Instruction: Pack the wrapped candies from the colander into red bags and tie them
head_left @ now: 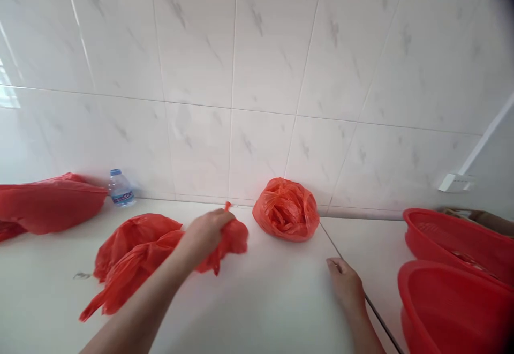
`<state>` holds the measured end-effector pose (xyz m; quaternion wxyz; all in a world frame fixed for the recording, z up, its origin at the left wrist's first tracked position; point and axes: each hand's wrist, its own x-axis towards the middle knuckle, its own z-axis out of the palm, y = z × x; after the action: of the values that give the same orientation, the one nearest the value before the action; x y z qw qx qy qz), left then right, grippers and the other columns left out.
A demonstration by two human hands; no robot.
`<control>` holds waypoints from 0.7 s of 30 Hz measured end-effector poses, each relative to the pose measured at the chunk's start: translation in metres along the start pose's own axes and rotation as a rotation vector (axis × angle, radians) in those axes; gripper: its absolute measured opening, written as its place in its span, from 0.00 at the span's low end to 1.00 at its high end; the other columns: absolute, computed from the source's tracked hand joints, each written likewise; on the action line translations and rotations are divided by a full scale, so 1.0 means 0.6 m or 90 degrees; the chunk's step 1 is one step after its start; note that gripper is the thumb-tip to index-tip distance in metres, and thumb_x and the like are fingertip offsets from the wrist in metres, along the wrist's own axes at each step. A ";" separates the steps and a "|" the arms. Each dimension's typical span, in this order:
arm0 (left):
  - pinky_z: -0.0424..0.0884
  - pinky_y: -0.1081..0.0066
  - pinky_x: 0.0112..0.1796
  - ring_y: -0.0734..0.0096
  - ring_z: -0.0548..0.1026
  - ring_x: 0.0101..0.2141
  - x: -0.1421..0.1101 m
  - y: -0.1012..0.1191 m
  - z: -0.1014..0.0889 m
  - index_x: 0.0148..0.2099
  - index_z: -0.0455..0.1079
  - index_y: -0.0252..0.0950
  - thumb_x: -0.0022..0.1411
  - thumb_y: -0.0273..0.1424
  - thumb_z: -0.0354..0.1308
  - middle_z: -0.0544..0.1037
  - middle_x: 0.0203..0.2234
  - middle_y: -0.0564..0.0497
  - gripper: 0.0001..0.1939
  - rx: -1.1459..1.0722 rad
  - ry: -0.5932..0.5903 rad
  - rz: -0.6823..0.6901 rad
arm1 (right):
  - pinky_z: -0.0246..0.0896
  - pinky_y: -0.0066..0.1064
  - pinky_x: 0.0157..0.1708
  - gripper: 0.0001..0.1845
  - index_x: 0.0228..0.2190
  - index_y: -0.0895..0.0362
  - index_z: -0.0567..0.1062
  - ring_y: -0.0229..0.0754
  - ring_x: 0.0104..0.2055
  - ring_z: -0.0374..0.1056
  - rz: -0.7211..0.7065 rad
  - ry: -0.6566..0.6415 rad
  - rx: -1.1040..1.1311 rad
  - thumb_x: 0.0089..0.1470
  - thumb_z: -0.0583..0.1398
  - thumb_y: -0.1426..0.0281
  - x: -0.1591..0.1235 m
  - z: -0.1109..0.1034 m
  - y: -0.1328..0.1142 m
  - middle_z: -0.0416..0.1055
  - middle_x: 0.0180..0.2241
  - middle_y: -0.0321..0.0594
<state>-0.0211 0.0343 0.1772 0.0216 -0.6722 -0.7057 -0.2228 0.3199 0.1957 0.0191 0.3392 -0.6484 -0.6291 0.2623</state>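
Observation:
My left hand (209,233) is closed on a red plastic bag (235,236), whose bunched end sticks out beyond my fingers. More crumpled red plastic bag (140,241) lies on the white table to the left, partly behind my forearm; whether it joins the held piece I cannot tell. My right hand (346,283) rests loosely curled by the dark seam in the table, with nothing visible in its fingers. Between and beyond both hands, against the wall, sits a rounded red plastic bag bundle (286,209), its top gathered inward.
Two red plastic baskets (417,273) stand at the right, with a brown cardboard piece (490,220) behind them. A small water bottle (120,188) and a large full red bag (52,204) are at the back left. The tiled wall (261,75) bounds the white table (257,311).

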 end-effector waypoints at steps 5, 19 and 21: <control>0.64 0.57 0.39 0.48 0.70 0.44 0.005 -0.075 -0.011 0.45 0.70 0.38 0.57 0.24 0.44 0.73 0.40 0.41 0.17 0.134 0.056 -0.088 | 0.59 0.31 0.33 0.18 0.32 0.54 0.74 0.46 0.34 0.69 -0.017 0.022 0.003 0.52 0.51 0.57 -0.005 0.001 -0.009 0.75 0.31 0.40; 0.65 0.50 0.39 0.46 0.68 0.48 -0.065 -0.225 0.039 0.37 0.68 0.40 0.55 0.32 0.46 0.74 0.49 0.42 0.11 0.266 -0.024 -0.257 | 0.55 0.30 0.29 0.16 0.33 0.54 0.75 0.43 0.28 0.67 -0.019 0.043 0.002 0.53 0.51 0.60 -0.014 0.000 -0.020 0.73 0.27 0.38; 0.63 0.44 0.37 0.41 0.68 0.46 -0.064 -0.230 0.029 0.33 0.67 0.40 0.55 0.34 0.45 0.77 0.42 0.45 0.10 0.266 -0.014 -0.286 | 0.54 0.29 0.28 0.16 0.32 0.53 0.75 0.42 0.28 0.66 -0.020 0.045 0.003 0.53 0.51 0.60 -0.014 0.001 -0.021 0.73 0.26 0.37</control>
<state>-0.1452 0.0049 0.1095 0.1020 -0.4829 -0.8673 -0.0646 0.3106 0.1870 0.0278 0.3670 -0.6462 -0.6263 0.2355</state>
